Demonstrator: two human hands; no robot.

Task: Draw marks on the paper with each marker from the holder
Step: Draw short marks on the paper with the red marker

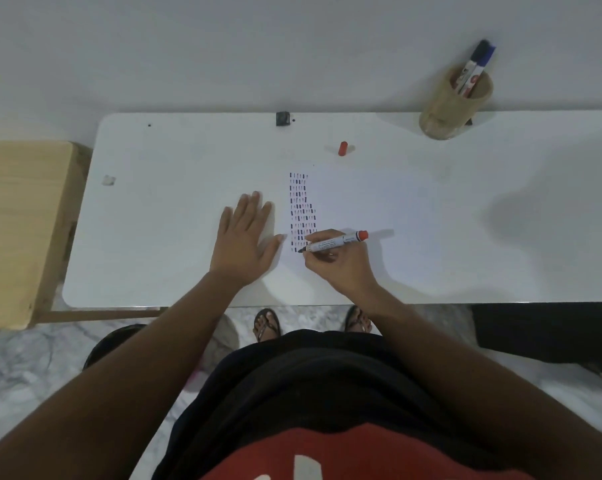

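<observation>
A white sheet of paper [379, 209] lies on the white table [175, 161], carrying a tall block of several short red, blue and black marks [302, 209]. My right hand [341, 263] grips a red marker [334, 242], uncapped, its dark tip touching the paper at the bottom of the block. Its red cap [343, 148] stands apart on the table above the paper. My left hand [246, 237] rests flat with fingers spread, just left of the marks. A tan cylindrical holder [445, 109] at the back right contains two markers [474, 69].
A small black object [283, 118] sits at the table's back edge and a small pale scrap [108, 180] lies at the left. A wooden bench or board [19, 230] adjoins the table's left end. A wall runs right behind the table.
</observation>
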